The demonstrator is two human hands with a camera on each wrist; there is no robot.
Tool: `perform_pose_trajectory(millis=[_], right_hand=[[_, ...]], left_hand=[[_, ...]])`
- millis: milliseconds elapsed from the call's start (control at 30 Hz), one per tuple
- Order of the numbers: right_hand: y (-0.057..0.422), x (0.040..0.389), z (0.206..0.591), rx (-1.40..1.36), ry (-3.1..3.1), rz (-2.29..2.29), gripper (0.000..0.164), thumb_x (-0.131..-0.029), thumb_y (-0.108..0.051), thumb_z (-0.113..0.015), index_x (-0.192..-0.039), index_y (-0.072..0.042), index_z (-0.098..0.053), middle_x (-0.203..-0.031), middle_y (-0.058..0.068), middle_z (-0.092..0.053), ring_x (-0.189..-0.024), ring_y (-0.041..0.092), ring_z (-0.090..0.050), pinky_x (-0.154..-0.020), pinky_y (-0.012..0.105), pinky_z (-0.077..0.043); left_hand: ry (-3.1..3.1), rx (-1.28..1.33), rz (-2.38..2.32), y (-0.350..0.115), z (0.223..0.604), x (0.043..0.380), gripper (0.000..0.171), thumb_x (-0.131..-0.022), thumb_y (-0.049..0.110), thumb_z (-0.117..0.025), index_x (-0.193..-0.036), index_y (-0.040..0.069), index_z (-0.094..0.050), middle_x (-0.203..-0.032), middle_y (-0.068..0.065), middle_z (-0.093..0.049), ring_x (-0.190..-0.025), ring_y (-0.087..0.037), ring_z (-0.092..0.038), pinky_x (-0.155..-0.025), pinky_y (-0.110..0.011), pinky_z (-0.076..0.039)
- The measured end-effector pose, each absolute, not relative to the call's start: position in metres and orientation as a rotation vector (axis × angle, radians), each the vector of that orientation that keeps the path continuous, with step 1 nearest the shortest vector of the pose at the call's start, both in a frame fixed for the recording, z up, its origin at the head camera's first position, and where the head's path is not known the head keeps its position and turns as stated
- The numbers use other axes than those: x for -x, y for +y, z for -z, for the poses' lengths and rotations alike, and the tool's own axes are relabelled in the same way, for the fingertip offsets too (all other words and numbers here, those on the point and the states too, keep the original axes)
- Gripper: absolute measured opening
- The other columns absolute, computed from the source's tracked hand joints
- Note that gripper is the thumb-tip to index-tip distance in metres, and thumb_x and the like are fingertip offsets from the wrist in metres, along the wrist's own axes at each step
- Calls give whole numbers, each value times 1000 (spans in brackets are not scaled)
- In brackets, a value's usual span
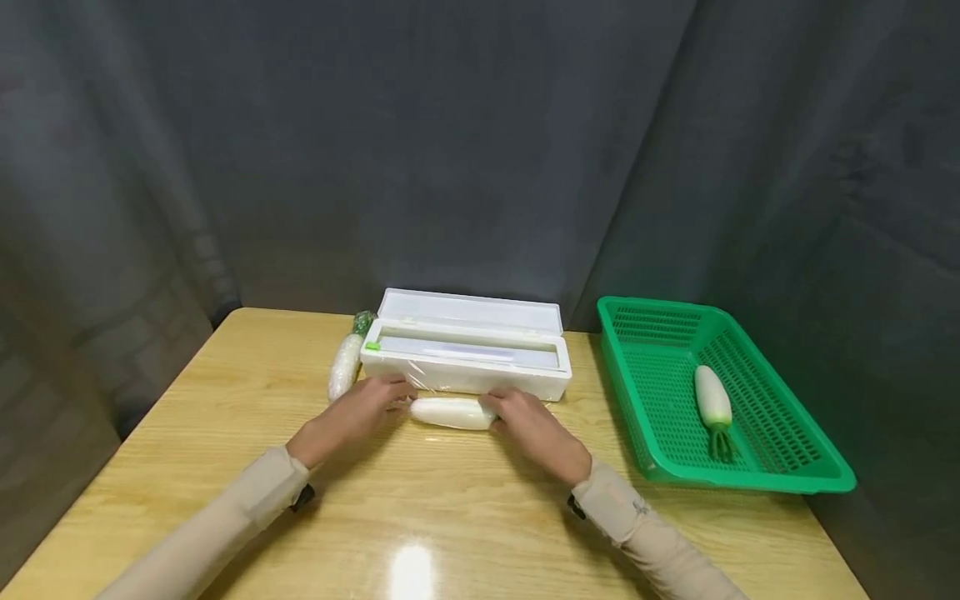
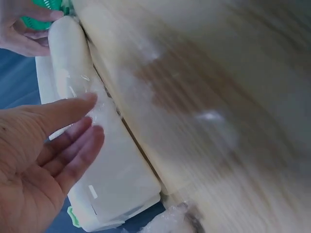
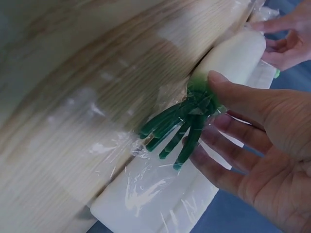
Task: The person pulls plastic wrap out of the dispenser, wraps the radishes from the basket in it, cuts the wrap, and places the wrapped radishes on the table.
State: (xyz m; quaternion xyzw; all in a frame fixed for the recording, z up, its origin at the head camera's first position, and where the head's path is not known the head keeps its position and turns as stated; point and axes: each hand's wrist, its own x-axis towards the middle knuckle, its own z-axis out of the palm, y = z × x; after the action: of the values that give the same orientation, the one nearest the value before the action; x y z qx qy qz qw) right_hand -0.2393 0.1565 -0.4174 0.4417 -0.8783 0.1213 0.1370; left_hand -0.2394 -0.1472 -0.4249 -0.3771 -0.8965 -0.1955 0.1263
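A white radish [image 1: 450,412] with green stems [image 3: 167,126] lies crosswise before the white wrap box, with clear plastic wrap [image 3: 99,145] around and beyond it. At its leafy end my right hand [image 1: 528,425] holds it, thumb on the near side and fingers curled behind the stems. My left hand [image 1: 367,406] is at the opposite, pointed end, where its thumb and fingertips pinch the bunched film [image 2: 99,109]. In the head view the stems are hidden behind the right hand.
Directly behind the radish stands the white plastic-wrap box [image 1: 465,379], lid [image 1: 472,310] raised, with a green slider [image 1: 372,346]. A wrapped radish [image 1: 346,367] lies left of it. On the right, a green basket [image 1: 637,417] contains another radish [image 1: 712,396]. Dark curtains surround the wooden table [image 1: 465,508].
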Motion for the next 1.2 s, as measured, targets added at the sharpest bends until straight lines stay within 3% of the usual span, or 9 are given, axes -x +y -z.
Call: perform_pose_trajectory(millis=[133,400,567,767,1000,1200], right_hand=[[154,239,417,-1297,-2540,-325,32,-82,5,-85,-108,-2,-68,-97,8,-70,-88,24,-68,-76,36,-58],[152,242,417,-1285,-2515,-323,31,-80,8,-85,-103,-3,-67,-92,7,-69,-83,21,-67,-71,33,-55],[152,240,419,-1295,-2532,-321,31,-80,6,-85,-103,-3,-66,-93,7,-69,-84,22,-67,-71,32,-55],[160,235,412,-1309,-2591,-382,26,-82,15,-76,-89,-5,-62,-82,7,-63,-74,14,-52,-63,24,-43],[160,238,401,-1339,-2656,-301,22,-87,3,-82,-105,-3,-70,-96,9,-70,-85,20,-66,-68,28,-54],[158,237,395,-1337,-2704,-266,21,-91,-3,-81,-110,-1,-71,-96,11,-70,-82,20,-65,-68,29,-54]], left_hand=[[-2624,1083,532,-149,428,232,33,-84,-2,-85,-114,3,-73,-109,-8,-71,-99,-21,-70,-84,-37,-60],[-2659,1079,705,-146,424,230,22,-92,-10,-71,-109,5,-69,-96,-3,-70,-87,-15,-65,-77,-34,-57],[-2689,1072,669,-150,418,227,23,-95,-2,-73,-118,2,-73,-112,-8,-74,-102,-22,-71,-87,-39,-60],[-2450,934,710,-166,398,234,19,-95,9,-78,-113,3,-76,-112,-9,-74,-104,-27,-72,-86,-43,-60],[-2611,603,934,-190,394,250,54,-97,17,-77,-141,-7,-57,-146,-27,-55,-126,-46,-60,-101,-59,-52],[-2699,617,1013,-195,401,264,66,-95,16,-78,-147,-13,-49,-152,-34,-48,-125,-48,-63,-103,-57,-53]])
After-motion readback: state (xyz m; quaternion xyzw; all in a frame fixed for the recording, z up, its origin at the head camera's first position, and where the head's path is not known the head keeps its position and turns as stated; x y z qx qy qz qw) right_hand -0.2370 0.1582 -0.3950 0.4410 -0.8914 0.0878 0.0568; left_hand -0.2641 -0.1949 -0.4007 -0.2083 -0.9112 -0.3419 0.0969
